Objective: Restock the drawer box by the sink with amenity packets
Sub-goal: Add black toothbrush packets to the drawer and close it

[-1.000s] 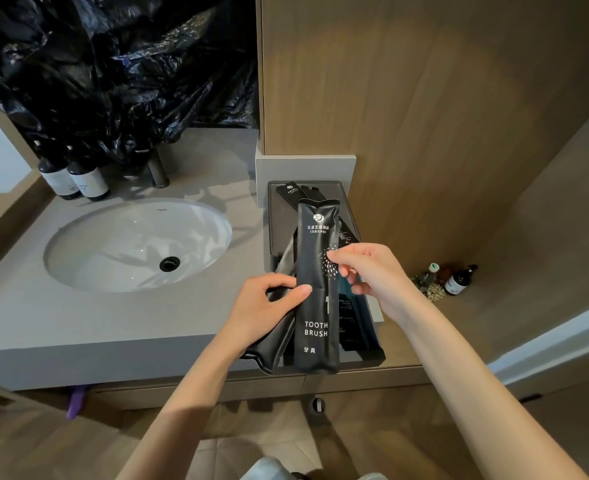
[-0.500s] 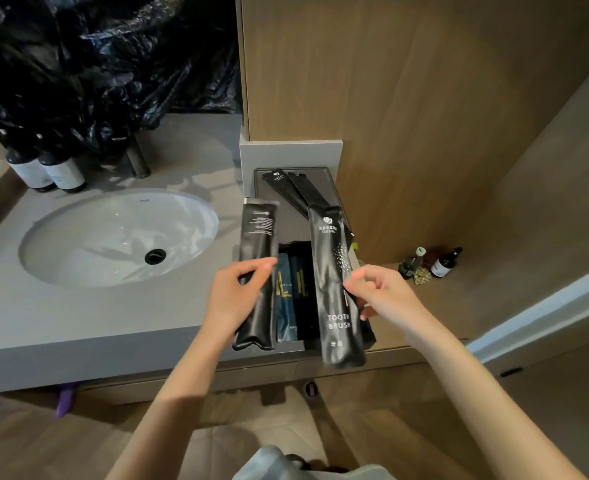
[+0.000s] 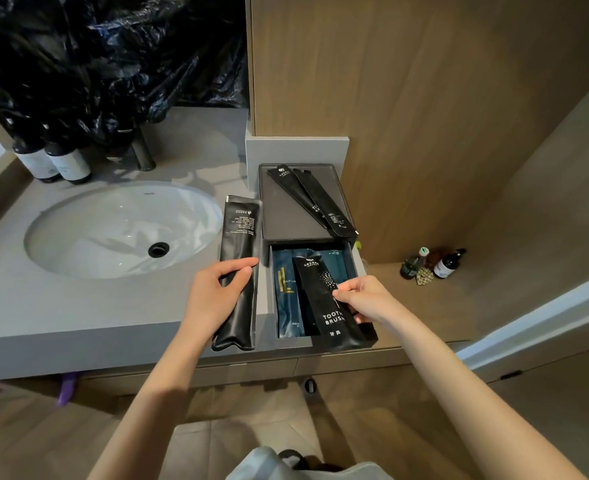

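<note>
left hand (image 3: 213,296): grip closed on a glossy black packet (image 3: 239,271), printed back up, above the desk (image 3: 78,306) | right hand (image 3: 364,299): grip pinching a black "tooth brush" packet (image 3: 324,299) over the open drawer (image 3: 355,271) of the drawer box (image 3: 286,216)

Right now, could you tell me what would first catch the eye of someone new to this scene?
Two bare hands over the counter edge: the left hand holds a long black packet beside the box, while the right hand lowers a toothbrush packet into the open drawer, which already holds blue packets. Two more black packets lie crossed on the box top. A white sink sits to the left.
</note>
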{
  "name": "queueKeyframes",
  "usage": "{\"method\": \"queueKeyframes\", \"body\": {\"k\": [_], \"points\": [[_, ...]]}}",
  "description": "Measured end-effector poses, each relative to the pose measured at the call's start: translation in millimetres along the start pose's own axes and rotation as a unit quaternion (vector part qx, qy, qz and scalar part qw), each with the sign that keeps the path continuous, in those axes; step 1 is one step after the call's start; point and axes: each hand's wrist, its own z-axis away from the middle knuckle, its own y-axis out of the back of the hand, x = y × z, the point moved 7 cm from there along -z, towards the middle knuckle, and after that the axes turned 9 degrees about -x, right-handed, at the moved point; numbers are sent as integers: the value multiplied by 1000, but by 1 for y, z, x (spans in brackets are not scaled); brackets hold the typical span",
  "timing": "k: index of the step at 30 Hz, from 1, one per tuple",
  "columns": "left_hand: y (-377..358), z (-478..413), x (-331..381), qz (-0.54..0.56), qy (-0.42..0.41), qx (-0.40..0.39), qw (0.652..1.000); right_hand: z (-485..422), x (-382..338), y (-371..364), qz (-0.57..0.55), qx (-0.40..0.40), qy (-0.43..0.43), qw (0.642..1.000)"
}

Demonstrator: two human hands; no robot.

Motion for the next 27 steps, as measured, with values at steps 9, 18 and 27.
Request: {"method": "queueKeyframes", "body": {"k": [9, 18, 27], "points": [[16, 11, 0, -10, -2, 24, 1000, -42, -29, -29, 72, 64, 59, 994], [21, 16, -2, -12, -2, 32, 999, -54, -23, -38, 127, 123, 122, 977], [17, 12, -1, -6, -8, 33, 999, -41, -42, -48, 428, -47, 247, 868]]}}
